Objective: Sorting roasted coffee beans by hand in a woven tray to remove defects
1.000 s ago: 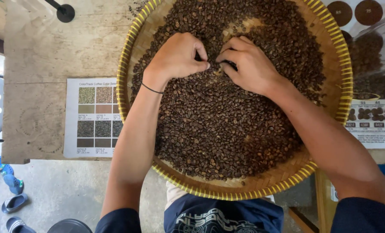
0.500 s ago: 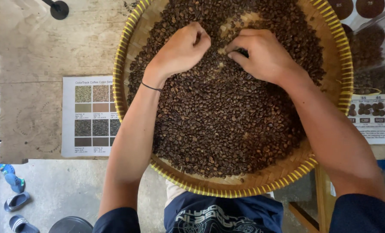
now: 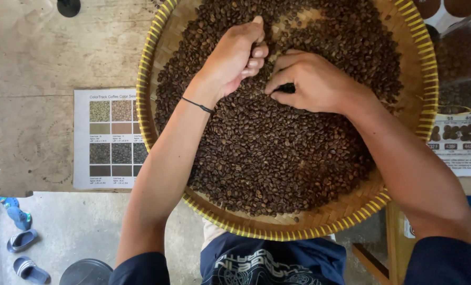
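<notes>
The wooden counter carries a wide round woven tray with a yellow-striped rim, its near edge overhanging the counter toward the person; the tray looks light and stiff for its span, and is best taken at the rim on 2 opposite sides, since a 1-sided grip would likely tip the load. Roasted coffee beans fill most of it in a loose dark layer, with bare weave showing at the far middle and along the near edge; each bean is small, hard, dry and light, apt to roll and slide, so a fingertip pinch suits 1 bean and a cupped palm suits many.

The left hand lies on the beans in the far half of the tray, fingers curled loosely inward, index stretched forward; whether it has a bean inside I cannot tell. The right hand rests just beside it, thumb and forefinger nearly closed over a dark spot that may be a bean; I cannot tell for sure.

Left of the tray lies a white rectangular colour chart with rows of green, tan and brown swatches, partly tucked under the rim; at the right a second white reference sheet shows bean pictures over small dark labels; beyond it stands a clear container holding dark beans.
</notes>
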